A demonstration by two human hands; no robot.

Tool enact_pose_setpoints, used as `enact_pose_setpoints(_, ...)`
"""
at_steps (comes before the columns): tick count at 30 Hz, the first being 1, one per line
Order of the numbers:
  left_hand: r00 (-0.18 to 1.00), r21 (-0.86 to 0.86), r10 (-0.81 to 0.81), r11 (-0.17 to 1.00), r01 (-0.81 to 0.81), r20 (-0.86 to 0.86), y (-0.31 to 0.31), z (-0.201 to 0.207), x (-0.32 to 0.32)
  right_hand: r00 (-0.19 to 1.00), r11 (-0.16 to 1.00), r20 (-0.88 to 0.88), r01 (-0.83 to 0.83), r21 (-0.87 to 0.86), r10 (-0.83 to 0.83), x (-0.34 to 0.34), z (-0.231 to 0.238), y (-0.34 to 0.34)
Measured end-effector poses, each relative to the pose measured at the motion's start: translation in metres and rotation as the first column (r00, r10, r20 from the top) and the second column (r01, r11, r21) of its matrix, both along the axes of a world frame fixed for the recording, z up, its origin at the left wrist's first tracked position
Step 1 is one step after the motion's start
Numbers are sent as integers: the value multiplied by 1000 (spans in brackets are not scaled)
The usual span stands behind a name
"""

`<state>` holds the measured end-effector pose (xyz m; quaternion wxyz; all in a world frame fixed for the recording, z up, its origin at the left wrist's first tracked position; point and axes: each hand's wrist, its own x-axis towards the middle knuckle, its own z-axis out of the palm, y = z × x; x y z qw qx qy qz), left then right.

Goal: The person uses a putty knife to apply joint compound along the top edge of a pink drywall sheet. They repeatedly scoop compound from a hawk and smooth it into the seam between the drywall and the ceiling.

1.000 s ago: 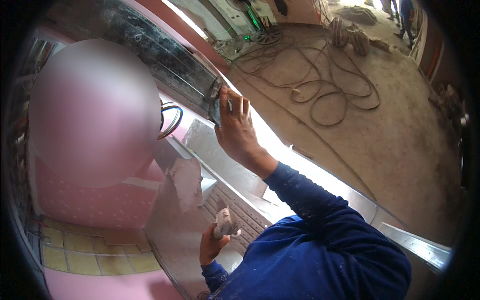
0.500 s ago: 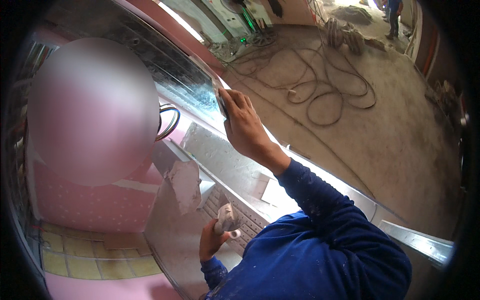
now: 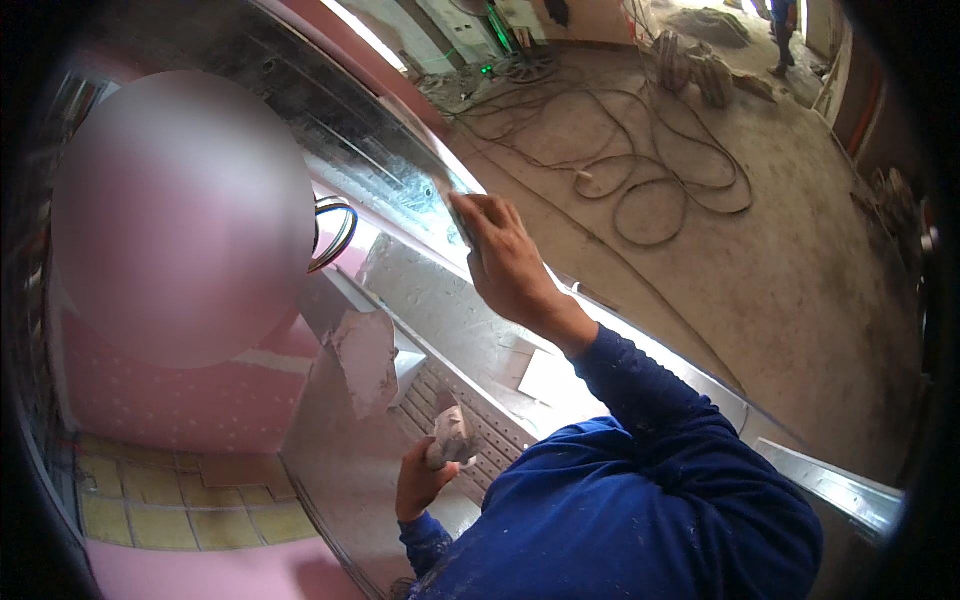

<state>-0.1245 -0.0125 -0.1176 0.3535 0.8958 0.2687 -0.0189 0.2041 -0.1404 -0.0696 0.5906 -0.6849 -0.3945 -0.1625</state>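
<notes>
My right hand (image 3: pixel 515 265) is raised, its fingers closed around a thin, flat scraper (image 3: pixel 462 222). The scraper's edge lies against or close beside a dark, shiny ledge (image 3: pixel 375 165), dusted with pale smears. Lower down, my left hand (image 3: pixel 420 482) grips a putty knife (image 3: pixel 455 438) thickly coated in pale pinkish compound. Part of its handle is hidden by my fingers. Beyond this hand, a ragged pinkish-grey board piece (image 3: pixel 365 362) sits next to a perforated metal plank (image 3: pixel 440 395).
Pink wall panels (image 3: pixel 180 400) with pale dots rise at left, partly behind a blurred oval. A loop of coloured wires (image 3: pixel 345 235) sticks out there. Coiled cable (image 3: pixel 650 215) and sacks (image 3: pixel 690 70) lie on the floor at right. A person (image 3: pixel 783 35) stands far off.
My right hand has shifted a little to the right and downward with the scraper, along the ledge. My left hand has barely moved and keeps its grip.
</notes>
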Motion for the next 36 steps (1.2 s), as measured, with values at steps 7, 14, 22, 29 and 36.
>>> enact_pose_setpoints(7, 997, 52, -75, 996, 73, 32, -7, 7, 14, 998, 995, -50, 52, 89, -48, 12, 16, -7)
enact_pose_setpoints(14, 992, 283, -116, 954, 99, 46, -9, 29, 29, 968, 976, -161, -207, -65, 195, -20, 20, -42)
enact_pose_setpoints(22, 983, 312, -177, 932, 184, -50, 11, 92, 49, 685, 718, 274, -526, -456, 675, -32, 43, -113)
enact_pose_setpoints(29, 956, 350, -240, 892, 287, -171, 1, 124, 79, 712, 677, 289, -344, -651, 640, -47, 49, -123)
enact_pose_setpoints(36, 936, 360, -270, 870, 338, -225, -8, 122, 87, 697, 525, 143, -373, -765, 703, -49, 46, -129)
